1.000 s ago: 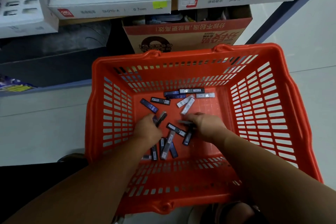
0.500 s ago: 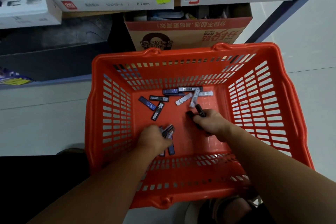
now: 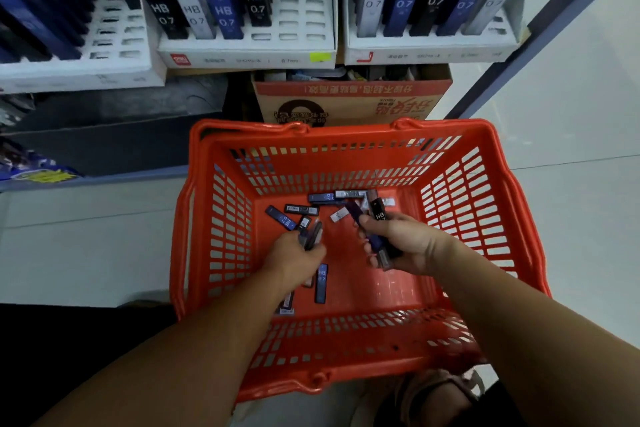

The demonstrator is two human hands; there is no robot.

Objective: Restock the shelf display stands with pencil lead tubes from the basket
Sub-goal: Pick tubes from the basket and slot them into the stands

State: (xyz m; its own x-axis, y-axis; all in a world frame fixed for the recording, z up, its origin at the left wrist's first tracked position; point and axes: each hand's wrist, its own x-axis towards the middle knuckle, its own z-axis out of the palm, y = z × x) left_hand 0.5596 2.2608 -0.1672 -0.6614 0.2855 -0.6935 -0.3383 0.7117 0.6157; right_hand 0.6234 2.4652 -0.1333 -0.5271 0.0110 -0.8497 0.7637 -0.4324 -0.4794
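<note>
Head view: your left hand point(image 3: 294, 258) and right hand point(image 3: 405, 246) each grip a bundle of pencil lead tubes point(image 3: 378, 214) inside the basket point(image 3: 346, 136); loose tubes point(image 3: 301, 210) lie just beyond the left hand (long axes mostly crosswise).

basket point(image 3: 460, 215) open-topped | walls all round | cardboard box point(image 3: 349, 100) just behind

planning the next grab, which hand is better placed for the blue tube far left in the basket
Likely left hand: it sits nearest the blue tube; the right hand is farther and grips several tubes.
</note>
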